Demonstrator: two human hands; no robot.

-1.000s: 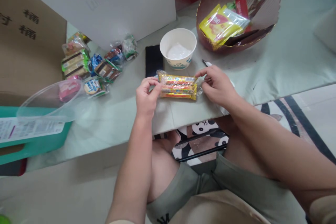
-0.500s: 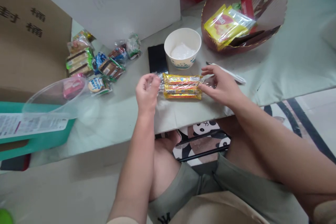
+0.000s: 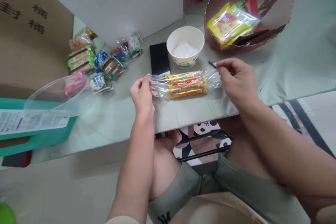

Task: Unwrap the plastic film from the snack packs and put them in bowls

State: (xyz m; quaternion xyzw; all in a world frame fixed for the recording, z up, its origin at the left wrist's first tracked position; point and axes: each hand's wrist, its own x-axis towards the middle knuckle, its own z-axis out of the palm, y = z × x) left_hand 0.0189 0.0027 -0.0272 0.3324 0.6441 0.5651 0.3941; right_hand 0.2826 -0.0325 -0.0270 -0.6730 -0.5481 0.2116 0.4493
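The person's left hand (image 3: pixel 142 96) and right hand (image 3: pixel 239 82) pinch clear, crinkled plastic film (image 3: pixel 159 87) over slim yellow-orange wrapped sticks (image 3: pixel 187 85).

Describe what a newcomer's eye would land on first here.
Probably the yellow-and-orange wrapped sticks at centre, in clear film pulled out between the left hand and the right hand. Next, likely the gold-rimmed reddish bowl at upper right, with a shiny yellow packet inside. Just beyond the sticks stands a white paper cup, next to a black phone.
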